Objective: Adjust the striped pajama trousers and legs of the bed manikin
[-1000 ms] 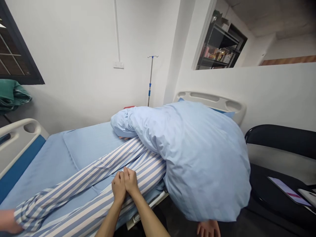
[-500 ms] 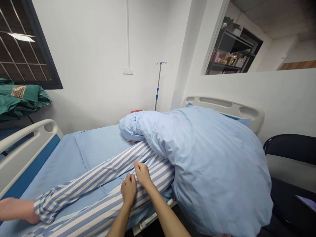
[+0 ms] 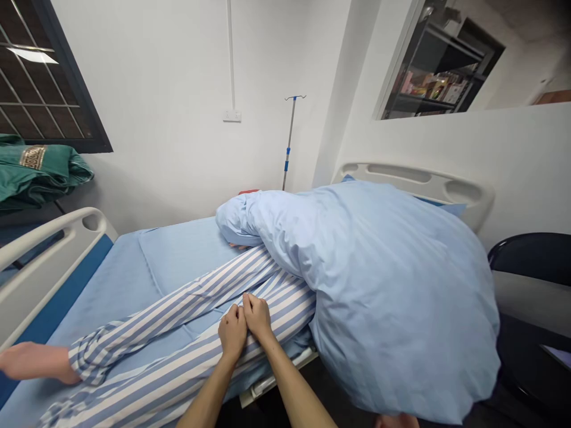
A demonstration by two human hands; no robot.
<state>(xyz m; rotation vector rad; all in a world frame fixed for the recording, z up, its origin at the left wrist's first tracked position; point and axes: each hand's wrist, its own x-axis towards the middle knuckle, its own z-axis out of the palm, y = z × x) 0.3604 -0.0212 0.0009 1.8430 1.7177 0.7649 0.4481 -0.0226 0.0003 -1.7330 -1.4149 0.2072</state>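
Both my hands are closed into fists over the near thigh of a figure lying on the bed in striped trousers (image 3: 178, 364). My left hand (image 3: 232, 331) is curled, its knuckles up, against the upper leg. Right beside it, my right hand (image 3: 257, 314) forms another fist, and the two appear to touch. I see nothing held in either one. A thick light-blue quilt (image 3: 379, 285) covers the figure's upper body, just right of my hands. From under its edge peek some fingers (image 3: 241, 245). A bare foot (image 3: 33, 361) sticks out at the far left.
The bed has a pale footboard (image 3: 57, 232) at left and a headboard (image 3: 401, 172) at back right. The quilt hangs over the near side. A drip stand (image 3: 289, 137) rises behind the bed. A black chair (image 3: 530, 261) stands at right; green cloth (image 3: 40, 175) lies at left.
My view has tilted slightly down, so the bed and wall sit higher. My fists have come closer together and lower on the thigh, both staying closed. The quilt and legs keep their shape.
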